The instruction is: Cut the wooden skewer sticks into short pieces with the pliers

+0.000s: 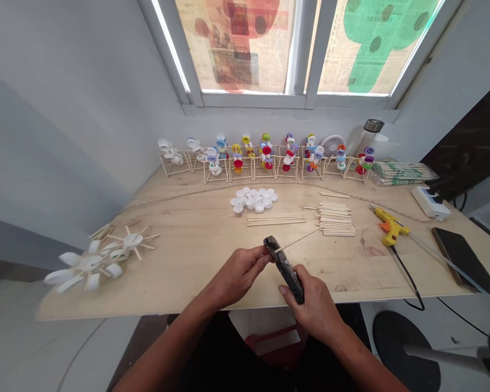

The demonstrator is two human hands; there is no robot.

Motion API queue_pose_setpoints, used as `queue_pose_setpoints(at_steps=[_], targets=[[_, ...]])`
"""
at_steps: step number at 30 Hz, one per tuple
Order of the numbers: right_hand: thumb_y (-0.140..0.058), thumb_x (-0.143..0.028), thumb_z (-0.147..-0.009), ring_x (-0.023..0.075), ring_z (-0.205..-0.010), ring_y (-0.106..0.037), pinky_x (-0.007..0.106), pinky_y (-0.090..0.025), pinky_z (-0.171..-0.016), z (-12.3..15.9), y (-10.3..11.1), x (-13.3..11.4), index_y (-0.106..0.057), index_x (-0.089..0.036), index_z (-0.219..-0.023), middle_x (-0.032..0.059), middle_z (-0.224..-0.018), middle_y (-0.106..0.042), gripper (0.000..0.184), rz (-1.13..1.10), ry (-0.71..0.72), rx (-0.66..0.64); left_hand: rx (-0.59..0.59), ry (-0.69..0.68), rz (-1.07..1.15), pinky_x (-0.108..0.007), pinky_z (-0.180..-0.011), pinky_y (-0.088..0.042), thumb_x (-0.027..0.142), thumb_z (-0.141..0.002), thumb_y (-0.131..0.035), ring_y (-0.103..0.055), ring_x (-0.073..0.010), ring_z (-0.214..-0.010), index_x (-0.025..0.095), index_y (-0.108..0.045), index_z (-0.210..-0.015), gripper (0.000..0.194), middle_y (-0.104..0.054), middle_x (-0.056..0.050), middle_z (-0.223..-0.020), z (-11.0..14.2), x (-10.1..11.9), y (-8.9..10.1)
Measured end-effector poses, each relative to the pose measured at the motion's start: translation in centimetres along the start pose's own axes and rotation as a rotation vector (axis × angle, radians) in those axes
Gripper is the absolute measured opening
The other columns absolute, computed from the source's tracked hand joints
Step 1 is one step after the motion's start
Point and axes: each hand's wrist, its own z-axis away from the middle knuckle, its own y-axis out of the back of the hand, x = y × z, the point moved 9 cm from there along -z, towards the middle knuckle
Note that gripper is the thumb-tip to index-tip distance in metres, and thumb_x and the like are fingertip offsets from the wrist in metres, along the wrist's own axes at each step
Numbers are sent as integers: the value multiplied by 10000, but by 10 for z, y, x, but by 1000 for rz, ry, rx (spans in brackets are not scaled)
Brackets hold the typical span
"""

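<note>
Centrally, near the front edge of the desk, clutching a black tool in the right hand, fingers wrapped firmly around its lower end, and pinching its upper end in the left hand, fingers curled closed. Thin wooden stick poking out toward the back edge. Lying beyond: bottle caps, stacked sticks, yellow glue gun. Standing along the back edge: stick-framed cap models.
</note>
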Motion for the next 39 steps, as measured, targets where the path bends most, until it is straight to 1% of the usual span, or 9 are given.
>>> queue_pose_setpoints(at_steps=[10, 15, 21, 23, 26, 28, 30, 34, 39], targets=[[-481, -352, -782, 154, -551, -515, 228, -331, -519, 0, 8, -11, -449, -212, -820, -22, -627, -540, 148, -45, 22, 3, 149, -36, -10, -181, -487, -276, 276, -866, -380, -327, -68, -493, 157, -488, -666, 257, -370, 47, -545, 5, 10, 11], [-479, -359, -780, 144, -508, -500, 220, -317, -493, 0, 6, -10, -449, -210, -806, -29, -587, -527, 155, -39, 29, 21, 161, -30, -38, -182, -474, -275, 279, -860, -376, -332, -70, -481, 160, -480, -653, 261, -378, 43, -533, 5, 11, 12], [-448, -374, -796, 153, -495, -497, 230, -299, -487, 0, 1, -5, -420, -215, -780, -29, -551, -502, 163, -2, 19, 33, 165, 10, -55, -187, -481, -289, 276, -858, -376, -333, -73, -478, 164, -465, -649, 253, -391, 43, -534, 5, 6, 9], [-444, -377, -797, 154, -494, -499, 230, -297, -487, 0, -1, -3, -421, -213, -782, -27, -550, -501, 166, -4, 18, 32, 156, 25, -46, -185, -482, -292, 279, -858, -376, -347, -74, -484, 164, -462, -647, 256, -402, 43, -537, 4, 3, 8], [-442, -373, -800, 152, -496, -500, 228, -294, -488, -1, -3, -1, -419, -211, -782, -27, -554, -498, 164, -2, 10, 16, 79, 53, 20, -178, -481, -293, 291, -866, -360, -362, -74, -492, 161, -467, -645, 278, -399, 48, -531, 2, -2, 5], [-446, -371, -800, 153, -505, -503, 226, -297, -492, -2, -4, -1, -413, -213, -780, -29, -560, -497, 163, -4, -3, -6, 19, 65, 75, -174, -475, -287, 299, -869, -354, -347, -71, -487, 158, -473, -646, 290, -376, 53, -522, 1, -5, 2], [-462, -373, -793, 154, -517, -504, 224, -303, -497, -1, -4, -1, -411, -215, -779, -31, -571, -499, 166, -13, -18, -25, -1, 74, 107, -172, -466, -273, 309, -870, -358, -313, -66, -478, 155, -475, -648, 294, -335, 60, -519, 1, -7, 1], [-491, -357, -776, 152, -543, -507, 224, -316, -511, -1, 0, -5, -433, -215, -806, -29, -612, -523, 156, -45, -14, -32, 50, 69, 94, -175, -461, -255, 323, -865, -377, -278, -62, -481, 152, -472, -642, 297, -298, 59, -532, 2, -6, 4], [-493, -355, -771, 151, -542, -509, 227, -322, -516, 0, 4, -8, -455, -211, -819, -24, -625, -540, 156, -60, -2, -18, 153, 16, 7, -181, -475, -273, 294, -859, -387, -316, -70, -498, 151, -492, -654, 272, -362, 42, -537, 5, 3, 11]])
